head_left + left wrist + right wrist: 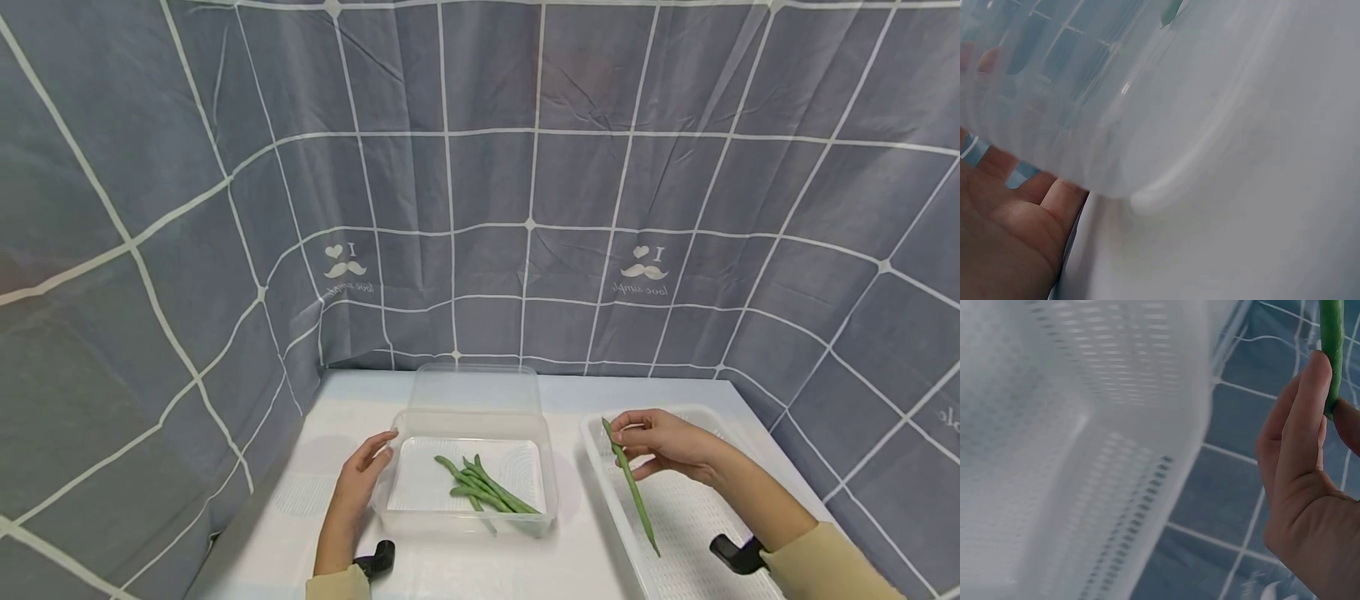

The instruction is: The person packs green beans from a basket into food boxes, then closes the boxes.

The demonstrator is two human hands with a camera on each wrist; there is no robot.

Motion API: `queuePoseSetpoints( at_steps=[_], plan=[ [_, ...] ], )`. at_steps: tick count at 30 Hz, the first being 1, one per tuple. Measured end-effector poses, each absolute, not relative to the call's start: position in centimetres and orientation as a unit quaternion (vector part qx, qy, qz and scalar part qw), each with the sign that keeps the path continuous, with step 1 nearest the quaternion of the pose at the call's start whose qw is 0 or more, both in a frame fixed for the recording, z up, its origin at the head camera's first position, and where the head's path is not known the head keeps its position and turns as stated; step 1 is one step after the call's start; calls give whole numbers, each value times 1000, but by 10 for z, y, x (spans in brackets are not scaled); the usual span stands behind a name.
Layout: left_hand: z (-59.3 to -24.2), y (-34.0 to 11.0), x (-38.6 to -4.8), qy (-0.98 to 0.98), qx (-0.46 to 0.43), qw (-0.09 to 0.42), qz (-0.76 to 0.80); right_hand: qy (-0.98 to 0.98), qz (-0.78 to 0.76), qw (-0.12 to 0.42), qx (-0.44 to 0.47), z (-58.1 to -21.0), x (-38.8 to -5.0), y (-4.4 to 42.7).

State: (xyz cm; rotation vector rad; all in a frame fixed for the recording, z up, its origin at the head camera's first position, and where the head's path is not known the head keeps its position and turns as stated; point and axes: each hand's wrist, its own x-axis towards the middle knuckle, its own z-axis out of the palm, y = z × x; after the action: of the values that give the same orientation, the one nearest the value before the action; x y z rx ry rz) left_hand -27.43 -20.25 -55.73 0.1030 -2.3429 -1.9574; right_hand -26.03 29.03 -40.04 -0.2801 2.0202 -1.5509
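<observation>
A clear plastic container (465,523) stands in the middle of the table, with several green beans (480,483) lying inside it. My left hand (360,479) rests against the container's left wall, fingers fairly straight near the rim. In the left wrist view, part of the left hand (1016,225) shows beside the see-through wall. At the right, my right hand (671,446) pinches one long green bean (636,492) near its upper end, above a white perforated basket (611,500). The right wrist view shows the bean (1332,337) between the thumb and fingers.
Behind the container lies a clear lid-like panel (476,387). A pale tablecloth (300,500) covers the table. Grey gridded curtains (487,183) hang at the back and both sides.
</observation>
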Motion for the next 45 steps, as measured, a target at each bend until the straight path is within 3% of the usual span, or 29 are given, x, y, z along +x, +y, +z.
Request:
queuePoseSetpoints(
  at_steps=[14,28,45],
  plan=[
    [-561,-200,-273,-770,23,62,-634,749,-585,277,-139,-379,-299,203],
    [-558,-193,-276,-773,1,69,-630,791,-538,259,-132,-420,-322,132],
    [-557,-202,-274,-778,16,66,-625,835,-474,254,-115,-471,-306,115]
  ],
)
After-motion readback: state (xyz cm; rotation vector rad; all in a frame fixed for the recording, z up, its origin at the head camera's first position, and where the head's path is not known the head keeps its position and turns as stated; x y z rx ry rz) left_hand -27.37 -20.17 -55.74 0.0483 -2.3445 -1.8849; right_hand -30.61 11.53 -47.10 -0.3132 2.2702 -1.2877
